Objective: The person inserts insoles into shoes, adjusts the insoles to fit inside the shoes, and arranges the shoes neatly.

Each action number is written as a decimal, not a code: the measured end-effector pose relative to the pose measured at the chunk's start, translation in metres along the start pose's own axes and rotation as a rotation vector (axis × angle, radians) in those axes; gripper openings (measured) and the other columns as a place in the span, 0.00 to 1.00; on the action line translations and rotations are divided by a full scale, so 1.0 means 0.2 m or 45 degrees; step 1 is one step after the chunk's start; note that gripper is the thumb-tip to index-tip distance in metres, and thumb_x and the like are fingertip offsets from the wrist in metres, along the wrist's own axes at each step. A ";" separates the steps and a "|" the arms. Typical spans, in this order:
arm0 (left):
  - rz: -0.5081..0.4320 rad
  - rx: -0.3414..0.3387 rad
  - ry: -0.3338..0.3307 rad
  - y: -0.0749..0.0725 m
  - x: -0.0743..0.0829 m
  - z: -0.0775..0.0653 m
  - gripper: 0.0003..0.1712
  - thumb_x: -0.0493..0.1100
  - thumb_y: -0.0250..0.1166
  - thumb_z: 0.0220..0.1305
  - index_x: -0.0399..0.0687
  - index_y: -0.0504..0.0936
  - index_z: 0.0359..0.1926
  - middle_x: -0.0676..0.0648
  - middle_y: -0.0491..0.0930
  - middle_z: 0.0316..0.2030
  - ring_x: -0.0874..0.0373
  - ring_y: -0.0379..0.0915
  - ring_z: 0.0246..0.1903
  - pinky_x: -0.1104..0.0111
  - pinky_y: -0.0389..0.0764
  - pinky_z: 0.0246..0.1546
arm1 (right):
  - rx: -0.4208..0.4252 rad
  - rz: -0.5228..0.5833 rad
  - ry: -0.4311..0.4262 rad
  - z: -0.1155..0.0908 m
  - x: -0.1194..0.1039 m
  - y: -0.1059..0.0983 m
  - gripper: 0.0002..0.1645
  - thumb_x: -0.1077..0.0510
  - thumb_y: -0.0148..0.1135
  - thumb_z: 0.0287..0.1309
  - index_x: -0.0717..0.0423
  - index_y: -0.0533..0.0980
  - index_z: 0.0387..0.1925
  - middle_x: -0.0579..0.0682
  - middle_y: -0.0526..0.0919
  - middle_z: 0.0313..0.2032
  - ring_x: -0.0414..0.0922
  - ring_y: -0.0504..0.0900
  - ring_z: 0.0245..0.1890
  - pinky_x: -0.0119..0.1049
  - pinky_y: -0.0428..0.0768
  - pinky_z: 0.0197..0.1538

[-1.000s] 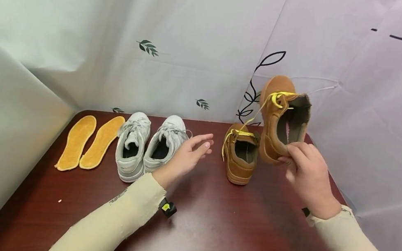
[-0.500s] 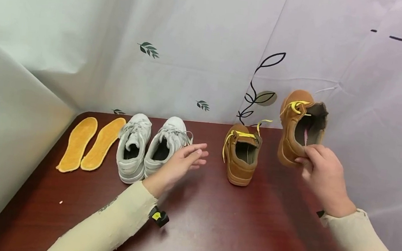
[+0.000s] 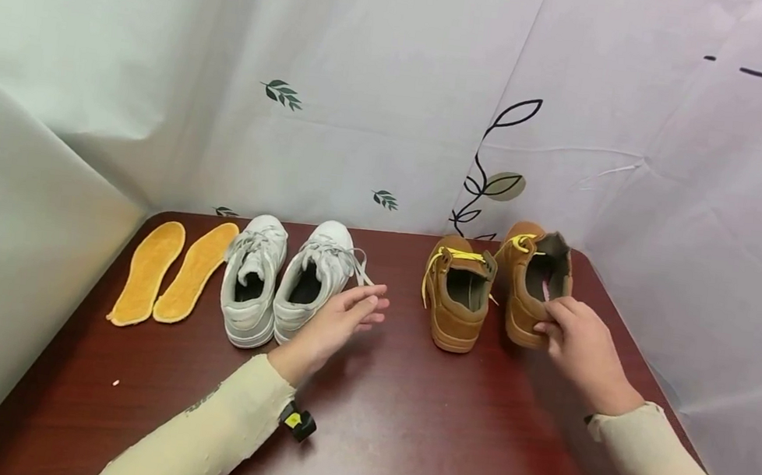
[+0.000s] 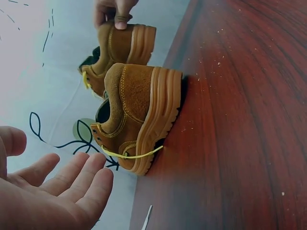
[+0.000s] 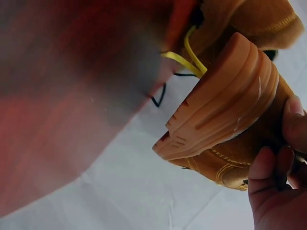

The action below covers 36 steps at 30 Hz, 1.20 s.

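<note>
Our right hand [image 3: 583, 345], nearer, is pinching the heel of one brown suede, yellow-laced shoe [image 3: 517, 292], toe pointing away, right of its mate [image 3: 455, 314]; our left hand [image 3: 344, 315] is hanging loosely extended.

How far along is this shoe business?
Done, apparently: the white shoes and one brown shoe stand on the table. In hand: the right hand grips the other brown shoe by its heel. Probably left: releasing that shoe beside its mate; the yellow insoles lie loose, perhaps for later.
</note>
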<state>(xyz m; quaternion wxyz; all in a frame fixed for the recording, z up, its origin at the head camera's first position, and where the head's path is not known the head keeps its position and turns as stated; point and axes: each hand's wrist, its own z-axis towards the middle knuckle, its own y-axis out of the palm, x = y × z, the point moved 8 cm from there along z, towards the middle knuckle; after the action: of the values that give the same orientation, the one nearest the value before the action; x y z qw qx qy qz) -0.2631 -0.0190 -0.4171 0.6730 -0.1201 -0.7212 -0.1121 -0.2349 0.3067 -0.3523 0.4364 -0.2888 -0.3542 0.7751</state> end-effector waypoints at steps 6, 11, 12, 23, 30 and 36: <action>0.050 -0.028 0.024 0.01 -0.02 -0.01 0.24 0.42 0.49 0.79 0.38 0.69 0.70 0.25 0.74 0.65 0.31 0.74 0.60 0.37 0.71 0.67 | -0.063 0.025 0.001 -0.02 0.02 0.09 0.11 0.70 0.74 0.47 0.59 0.78 0.31 0.54 0.83 0.32 0.54 0.79 0.36 0.54 0.80 0.38; 0.028 -0.036 0.011 0.01 -0.04 -0.03 0.24 0.41 0.49 0.78 0.38 0.69 0.70 0.24 0.73 0.65 0.30 0.73 0.61 0.37 0.71 0.67 | -0.089 0.023 -0.013 -0.03 0.03 0.15 0.11 0.70 0.73 0.48 0.59 0.78 0.32 0.53 0.82 0.31 0.53 0.78 0.34 0.53 0.79 0.36; 0.032 -0.035 0.011 0.01 -0.04 -0.03 0.24 0.41 0.49 0.78 0.38 0.69 0.70 0.24 0.73 0.65 0.30 0.73 0.61 0.37 0.71 0.67 | -0.091 0.023 -0.013 -0.03 0.03 0.15 0.11 0.70 0.73 0.48 0.59 0.78 0.32 0.53 0.82 0.31 0.53 0.78 0.33 0.52 0.79 0.36; 0.048 -0.047 0.001 -0.01 -0.06 -0.05 0.24 0.43 0.48 0.79 0.41 0.69 0.70 0.25 0.74 0.65 0.31 0.74 0.61 0.38 0.72 0.67 | -0.218 0.056 -0.068 -0.03 0.04 0.23 0.15 0.71 0.72 0.49 0.59 0.71 0.31 0.51 0.76 0.31 0.48 0.72 0.32 0.47 0.74 0.35; 0.062 -0.035 -0.010 -0.02 -0.07 -0.06 0.24 0.43 0.48 0.79 0.40 0.70 0.70 0.26 0.75 0.65 0.32 0.75 0.60 0.39 0.73 0.66 | -0.316 0.045 -0.076 -0.02 0.03 0.25 0.16 0.70 0.70 0.51 0.59 0.69 0.30 0.52 0.75 0.32 0.49 0.72 0.32 0.45 0.72 0.36; 0.064 -0.028 -0.025 -0.03 -0.11 -0.08 0.23 0.43 0.49 0.79 0.39 0.70 0.69 0.25 0.75 0.64 0.32 0.76 0.59 0.39 0.74 0.65 | -0.380 0.042 0.006 -0.04 0.04 0.26 0.19 0.67 0.68 0.56 0.70 0.75 0.48 0.66 0.83 0.47 0.62 0.81 0.47 0.61 0.82 0.50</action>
<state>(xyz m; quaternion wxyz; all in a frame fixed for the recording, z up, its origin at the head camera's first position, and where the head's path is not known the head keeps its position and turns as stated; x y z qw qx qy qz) -0.2496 -0.0303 -0.4373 0.6670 -0.1468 -0.7233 -0.1019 -0.2578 0.2966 -0.4000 0.3765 -0.3580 -0.4597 0.7202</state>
